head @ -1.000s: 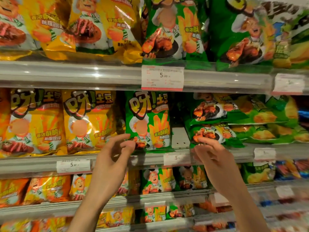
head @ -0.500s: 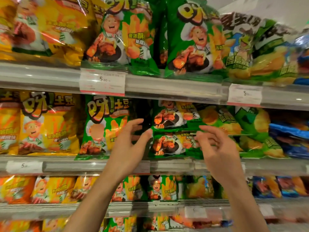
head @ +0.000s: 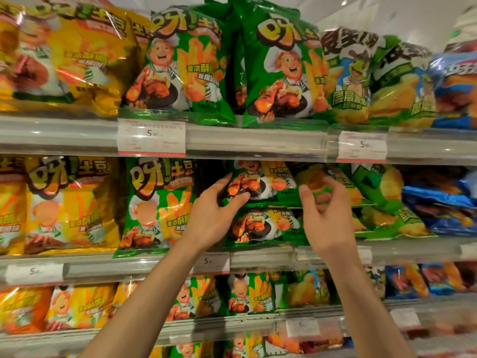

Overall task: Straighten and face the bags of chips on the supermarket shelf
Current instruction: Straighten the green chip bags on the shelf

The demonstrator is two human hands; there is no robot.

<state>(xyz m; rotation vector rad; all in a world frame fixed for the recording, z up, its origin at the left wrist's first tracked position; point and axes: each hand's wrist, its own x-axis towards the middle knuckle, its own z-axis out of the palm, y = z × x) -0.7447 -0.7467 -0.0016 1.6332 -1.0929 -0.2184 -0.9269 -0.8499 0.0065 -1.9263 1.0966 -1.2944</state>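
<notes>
While both forearms reach up from the bottom edge toward the middle shelf (head: 260, 254), left hand (head: 214, 215) pinching the near left corner of the upper green bag (head: 263, 182), thumb on its face and fingers curled round the edge. Right hand (head: 325, 215) clamped on the same bag's right end, fingers bunched into crumpled green film. That bag lying flat and sideways, stacked on a second green bag (head: 260, 226) lying the same way, the pair between the two hands at the shelf's front lip. Just left of the left hand, an upright green bag (head: 157, 208) facing forward; further left, upright yellow bags (head: 69, 202). To the right of the right hand, more green bags (head: 382, 202) tipped over in a loose heap, then blue bags (head: 438, 205) lying flat. Price tag (head: 213, 262) clipped to the shelf rail under the left wrist. Above, on the top shelf (head: 258, 140), tall green bags (head: 278, 68) standing upright, yellow ones (head: 72, 55) to their left, a white price label (head: 151, 138) on the rail. Lower shelves blurred, holding smaller bags in the same colours.
</notes>
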